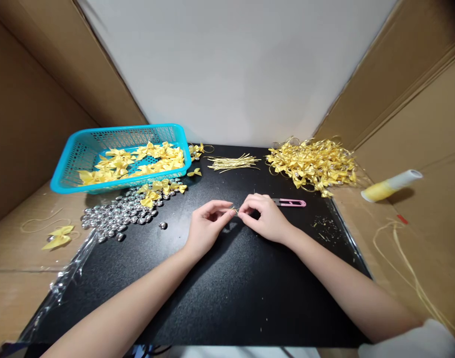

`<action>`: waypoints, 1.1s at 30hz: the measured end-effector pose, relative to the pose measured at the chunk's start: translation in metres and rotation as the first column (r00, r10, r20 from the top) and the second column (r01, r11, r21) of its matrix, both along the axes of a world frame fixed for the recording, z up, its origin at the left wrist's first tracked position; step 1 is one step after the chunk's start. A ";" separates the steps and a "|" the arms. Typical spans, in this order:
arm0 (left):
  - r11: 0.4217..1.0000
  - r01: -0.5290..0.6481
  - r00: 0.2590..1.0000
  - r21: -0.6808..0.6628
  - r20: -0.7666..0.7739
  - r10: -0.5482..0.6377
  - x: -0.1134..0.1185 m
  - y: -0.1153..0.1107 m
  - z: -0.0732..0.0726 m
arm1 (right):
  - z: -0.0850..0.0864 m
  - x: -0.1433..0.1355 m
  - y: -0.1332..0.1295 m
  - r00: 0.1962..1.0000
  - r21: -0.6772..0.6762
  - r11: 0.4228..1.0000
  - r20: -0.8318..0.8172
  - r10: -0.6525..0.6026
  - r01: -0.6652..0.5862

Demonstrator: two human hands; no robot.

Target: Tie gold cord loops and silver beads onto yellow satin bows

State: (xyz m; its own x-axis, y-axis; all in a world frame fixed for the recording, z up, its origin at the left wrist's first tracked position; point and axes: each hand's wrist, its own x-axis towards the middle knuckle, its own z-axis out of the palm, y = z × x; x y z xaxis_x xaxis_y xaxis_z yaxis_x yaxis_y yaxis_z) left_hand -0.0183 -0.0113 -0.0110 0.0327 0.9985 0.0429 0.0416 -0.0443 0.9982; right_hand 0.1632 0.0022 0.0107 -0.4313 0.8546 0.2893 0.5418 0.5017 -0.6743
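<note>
Over the middle of the black table, my left hand (208, 223) and my right hand (264, 217) meet almost fingertip to fingertip. Both are closed in a pinch on a thin yellow cord (234, 210), of which only a short piece shows between the fingers. Just behind my right hand lies a pair of pink thread snips (291, 203), its blade end partly hidden by the hand. Beyond both hands rests a bundle of cut yellow cords (233, 162). A lone silver bead (162, 225) sits to the left of my left hand.
A blue basket (69, 174) with yellow ribbon bows stands at the back left, silver beads (123, 214) heaped before it. At the back right is a pile of bows with cords (313, 164). A yellow-white spool (391, 186) and loose cords (410, 263) are at the right.
</note>
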 end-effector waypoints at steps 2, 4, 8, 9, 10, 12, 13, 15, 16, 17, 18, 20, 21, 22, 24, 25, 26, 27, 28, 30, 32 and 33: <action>0.999 -0.011 0.995 0.050 -0.098 0.015 -0.001 -0.001 -0.001 | 0.001 0.000 -0.001 0.999 0.015 1.000 0.034 -0.001 0.001; 0.995 -0.011 0.981 0.101 -0.191 0.030 -0.003 -0.002 -0.002 | 0.003 0.000 -0.002 0.997 0.036 0.999 0.078 0.002 -0.005; 0.988 0.010 0.949 0.154 -0.314 0.039 -0.006 -0.002 -0.002 | 0.008 0.001 -0.004 0.985 0.097 0.995 0.169 0.012 -0.028; 0.988 0.019 0.944 0.155 -0.327 0.033 -0.006 -0.001 -0.002 | 0.009 0.001 -0.004 0.982 0.108 0.994 0.187 0.014 -0.034; 0.988 0.029 0.943 0.150 -0.333 0.023 -0.006 -0.001 -0.001 | 0.010 0.001 -0.005 0.979 0.120 0.992 0.202 0.014 -0.039; 0.991 0.049 0.946 0.123 -0.325 -0.007 -0.005 0.000 -0.001 | 0.013 0.001 -0.005 0.973 0.144 0.988 0.228 0.017 -0.051; 0.993 0.057 0.952 0.103 -0.305 -0.023 -0.005 0.000 0.000 | 0.014 0.002 -0.005 0.971 0.155 0.986 0.240 0.018 -0.056; 0.996 0.069 0.972 0.051 -0.230 -0.055 -0.003 0.001 0.000 | 0.016 0.003 -0.004 0.966 0.174 0.983 0.260 0.018 -0.065; 0.997 0.076 0.981 0.025 -0.183 -0.070 -0.003 0.001 0.001 | 0.016 0.004 -0.004 0.963 0.183 0.981 0.269 0.017 -0.069; 0.997 0.082 0.987 0.000 -0.138 -0.082 -0.002 0.002 0.001 | 0.016 0.004 -0.004 0.960 0.190 0.979 0.279 0.019 -0.075; 0.996 0.088 0.991 -0.020 -0.098 -0.090 -0.002 0.002 0.002 | 0.016 0.005 -0.004 0.957 0.198 0.977 0.290 0.022 -0.082; 0.995 0.095 0.994 -0.041 -0.050 -0.097 -0.001 0.002 0.003 | 0.016 0.005 -0.004 0.949 0.217 0.971 0.316 0.028 -0.101; 0.995 0.095 0.995 -0.041 -0.039 -0.096 -0.001 0.002 0.004 | 0.016 0.005 -0.004 0.944 0.227 0.967 0.329 0.033 -0.113; 0.995 0.094 0.995 -0.036 -0.033 -0.095 -0.001 0.002 0.005 | 0.016 0.005 -0.004 0.939 0.236 0.964 0.341 0.037 -0.123; 0.995 0.095 0.995 -0.026 -0.026 -0.096 -0.001 0.002 0.005 | 0.016 0.005 -0.004 0.933 0.246 0.960 0.357 0.040 -0.136; 0.995 0.101 0.995 -0.026 -0.023 -0.101 -0.001 0.002 0.005 | 0.016 0.005 -0.004 0.932 0.248 0.959 0.361 0.040 -0.137; 0.994 0.109 0.994 -0.030 -0.022 -0.109 -0.001 0.002 0.005 | 0.016 0.005 -0.005 0.932 0.247 0.960 0.361 0.037 -0.134; 0.993 0.117 0.993 -0.035 -0.030 -0.118 -0.001 0.002 0.004 | 0.016 0.005 -0.005 0.934 0.243 0.962 0.356 0.032 -0.125; 0.991 0.127 0.990 -0.043 -0.048 -0.129 -0.001 0.002 0.004 | 0.016 0.004 -0.004 0.938 0.235 0.966 0.347 0.024 -0.112; 0.988 0.145 0.984 -0.056 -0.099 -0.150 -0.002 0.002 0.002 | 0.017 0.005 -0.004 0.948 0.209 0.975 0.318 0.008 -0.078; 0.986 0.158 0.977 -0.056 -0.135 -0.164 -0.002 0.002 0.003 | 0.018 0.005 -0.004 0.959 0.170 0.984 0.282 -0.003 -0.047; 0.985 0.167 0.975 -0.050 -0.137 -0.172 -0.003 0.002 0.003 | 0.019 0.005 -0.004 0.964 0.148 0.988 0.265 -0.003 -0.038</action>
State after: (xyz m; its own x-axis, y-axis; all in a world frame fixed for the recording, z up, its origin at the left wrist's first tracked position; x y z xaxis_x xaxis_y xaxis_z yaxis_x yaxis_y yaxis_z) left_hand -0.0211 -0.0089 -0.0076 0.2049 0.9787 -0.0118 0.1763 -0.0251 0.9840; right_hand 0.1685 -0.0017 0.0293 -0.5241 0.8015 0.2882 0.6802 0.5975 -0.4247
